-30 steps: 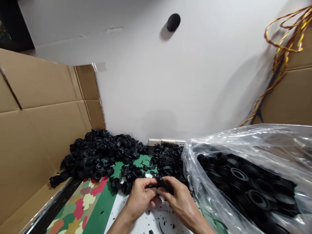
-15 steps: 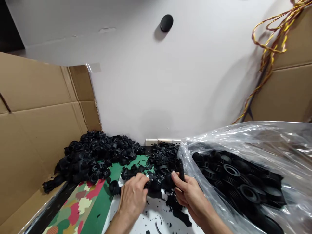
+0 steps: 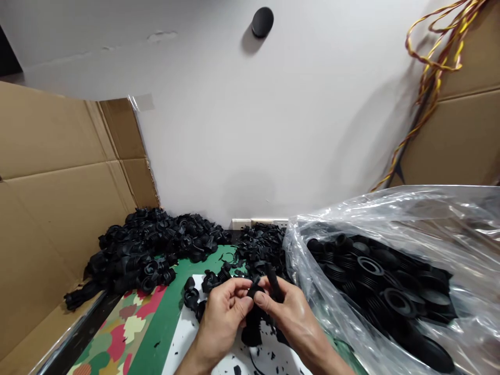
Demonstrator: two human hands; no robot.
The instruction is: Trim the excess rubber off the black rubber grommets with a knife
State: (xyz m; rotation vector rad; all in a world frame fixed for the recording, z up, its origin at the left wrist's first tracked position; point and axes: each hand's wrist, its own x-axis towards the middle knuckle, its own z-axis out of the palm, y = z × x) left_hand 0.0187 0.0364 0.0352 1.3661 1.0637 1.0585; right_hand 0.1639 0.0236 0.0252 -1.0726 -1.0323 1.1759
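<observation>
My left hand [image 3: 226, 315] and my right hand [image 3: 291, 312] are close together over a white sheet [image 3: 183, 333]. Between them is a black rubber part [image 3: 253, 330], pinched by the fingertips of both hands, its lower end hanging down. A black stick-like tool [image 3: 274, 284] also rests in my right hand, pointing up past the fingers; its working end cannot be made out. Just left of my left hand lie a few ribbed black rubber pieces [image 3: 191, 297]. Small black scraps are scattered on the sheet below.
A heap of black rubber parts [image 3: 156, 250] lies at the back left against a cardboard box [image 3: 58, 208]. Black trimmings [image 3: 261, 245] are piled before a power strip [image 3: 241, 224]. At right, a clear plastic bag [image 3: 304, 250] contains ribbed black parts. Twisted wires [image 3: 433, 78] hang upper right.
My left hand has left the loose pieces and come to the part at my right hand. My right hand has moved slightly left, and both now pinch the rubber part.
</observation>
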